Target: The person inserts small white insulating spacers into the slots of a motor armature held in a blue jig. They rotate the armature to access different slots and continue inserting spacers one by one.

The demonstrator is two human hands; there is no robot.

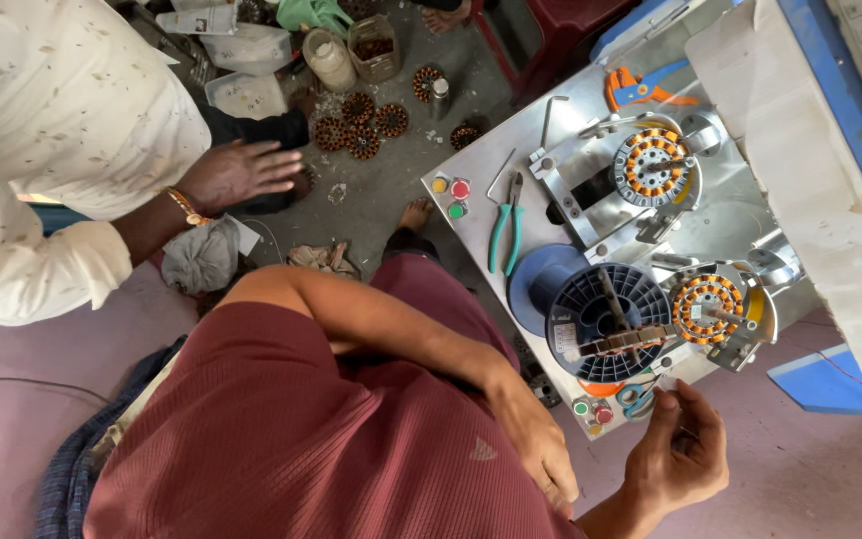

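My right hand (677, 451) is raised at the near edge of a metal winding bench (591, 110). Its thumb and fingers are pinched on what looks like a thin wire, just below small blue-handled scissors (635, 399) and two round buttons (592, 409). Above them sits a round stator with orange-copper coils (705, 304) in a clamp, beside a dark blue ribbed spool (606, 309). A second stator (653, 165) is clamped farther back. My left hand (541, 449) rests on my maroon clothing, fingers loose, holding nothing.
Teal-handled pliers (504, 235) and three coloured buttons (451, 190) lie on the bench's left part; orange-blue scissors (641, 88) are at the back. A person in a white shirt reaches a hand (241, 175) over the floor, where several wound stators (361, 125) and jars (329, 58) sit.
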